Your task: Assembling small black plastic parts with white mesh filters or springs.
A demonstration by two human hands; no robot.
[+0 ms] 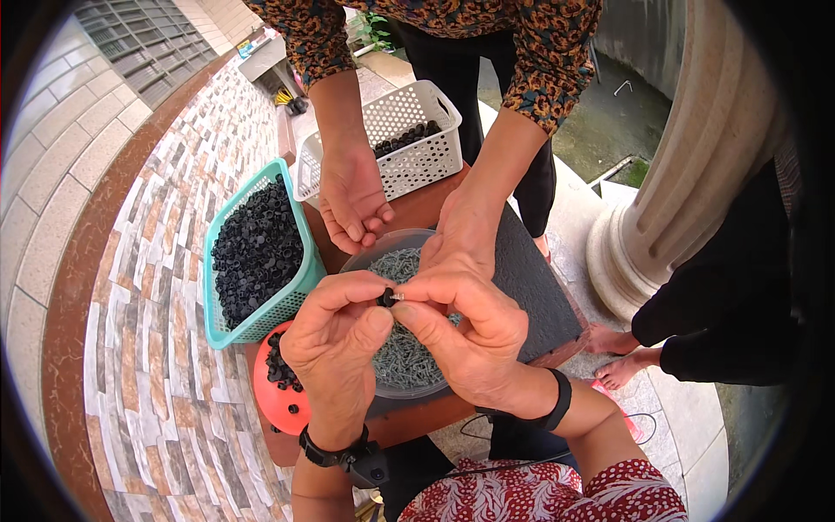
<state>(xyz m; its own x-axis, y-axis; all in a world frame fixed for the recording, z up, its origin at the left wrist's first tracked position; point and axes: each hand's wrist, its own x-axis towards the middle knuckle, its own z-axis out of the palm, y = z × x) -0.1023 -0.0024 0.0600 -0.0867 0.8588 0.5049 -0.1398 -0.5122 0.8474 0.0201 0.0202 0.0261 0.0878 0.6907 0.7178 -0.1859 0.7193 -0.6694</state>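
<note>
The left hand and the right hand meet fingertip to fingertip over a clear round bowl of grey screws; the left grip is pressed together, thumb against forefinger, pinching a small black cap, and the right grip is likewise pinched shut on a short silvery screw whose tip touches the cap. The cap and screw sit right at the joint of the two grips, directly above the bowl. Down and to the left of the grip, a red dish holds a few more black caps, partly hidden by the left wrist. Farther left of the grip stands a teal basket heaped with black caps, and beyond it, away from the person, a white perforated basket with some dark pieces in it. All rest on a brown desk, with a dark mat just right of the grip. Across the bowl, another person's two hands hang above its far rim, fingers curled loosely; what they hold cannot be told
</note>
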